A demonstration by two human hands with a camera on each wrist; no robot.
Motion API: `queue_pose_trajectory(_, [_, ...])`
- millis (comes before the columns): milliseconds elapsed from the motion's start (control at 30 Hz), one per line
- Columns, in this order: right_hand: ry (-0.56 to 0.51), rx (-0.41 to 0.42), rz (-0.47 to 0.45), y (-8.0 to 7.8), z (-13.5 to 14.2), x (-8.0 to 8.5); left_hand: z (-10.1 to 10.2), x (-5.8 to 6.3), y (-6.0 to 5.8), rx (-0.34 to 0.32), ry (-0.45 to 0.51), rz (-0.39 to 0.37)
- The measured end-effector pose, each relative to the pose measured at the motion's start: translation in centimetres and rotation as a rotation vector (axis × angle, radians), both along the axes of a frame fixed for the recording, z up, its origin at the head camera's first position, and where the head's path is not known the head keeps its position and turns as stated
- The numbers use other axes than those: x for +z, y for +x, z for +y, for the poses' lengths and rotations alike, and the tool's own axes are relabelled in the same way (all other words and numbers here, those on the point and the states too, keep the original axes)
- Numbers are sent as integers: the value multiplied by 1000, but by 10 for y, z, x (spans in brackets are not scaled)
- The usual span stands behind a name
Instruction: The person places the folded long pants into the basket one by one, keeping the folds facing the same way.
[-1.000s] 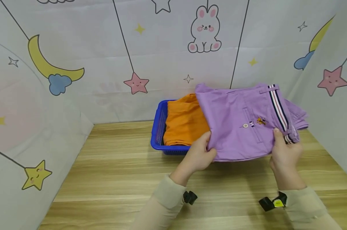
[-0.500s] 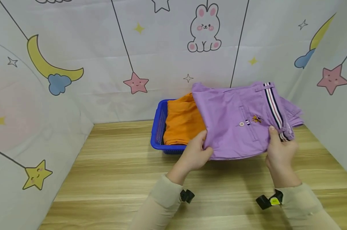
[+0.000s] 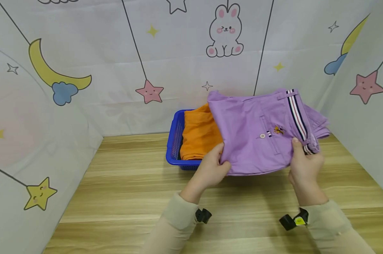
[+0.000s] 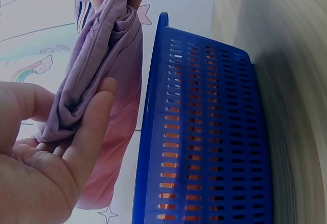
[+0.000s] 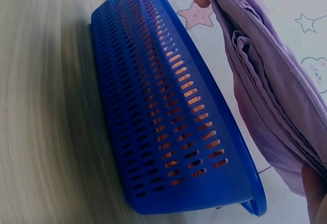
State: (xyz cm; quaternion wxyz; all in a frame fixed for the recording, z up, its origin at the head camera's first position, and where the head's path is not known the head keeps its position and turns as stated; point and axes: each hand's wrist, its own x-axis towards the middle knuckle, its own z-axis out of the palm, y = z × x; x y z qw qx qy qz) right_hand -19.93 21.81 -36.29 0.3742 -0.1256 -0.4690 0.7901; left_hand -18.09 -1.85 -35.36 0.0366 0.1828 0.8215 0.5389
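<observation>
Folded purple shorts (image 3: 248,130) with a striped waistband, a button and a small embroidered patch hang between both hands, over the right part of a blue plastic basket (image 3: 174,141). My left hand (image 3: 211,168) grips their lower left corner, thumb on top and fingers beneath. At the waistband end, my right hand (image 3: 305,167) pinches the near edge with its thumb on the front. An orange folded garment (image 3: 199,135) lies in the basket's left part. In the left wrist view the layered folds of the shorts (image 4: 97,66) show above the level of the basket's rim (image 4: 148,127).
The basket stands on a wood-grain table (image 3: 131,197) near the back. Behind it hangs a white curtain (image 3: 178,60) printed with stars, moons and a rabbit, which also encloses both sides. Black wrist cameras (image 3: 203,216) sit at both cuffs.
Both hands have carried the purple shorts a little to the left and slightly upward, covering more of the orange garment. The grip of each hand looks the same, and the basket has stayed put.
</observation>
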Motion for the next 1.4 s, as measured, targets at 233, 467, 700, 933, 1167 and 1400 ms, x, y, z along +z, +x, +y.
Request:
queue_pose_trajectory(233, [28, 11, 2, -1, -4, 0, -5, 0, -1, -7, -3, 7])
queue_pose_trajectory(467, [62, 7, 12, -2, -9, -2, -9, 0, -2, 6, -18, 33])
queue_pose_trajectory(700, [68, 12, 21, -3, -14, -2, -12, 1, -2, 12, -15, 50])
queue_pose_trajectory(933, [68, 9, 38, -4, -18, -3, -16, 0, -4, 24, -26, 69])
queue_pose_trajectory(1167, [72, 17, 46, -5, -23, -2, -21, 2, -3, 24, -21, 65])
queue_pose_trajectory(1400, [72, 31, 50, -6, -28, -1, -25, 3, -3, 33, -19, 83])
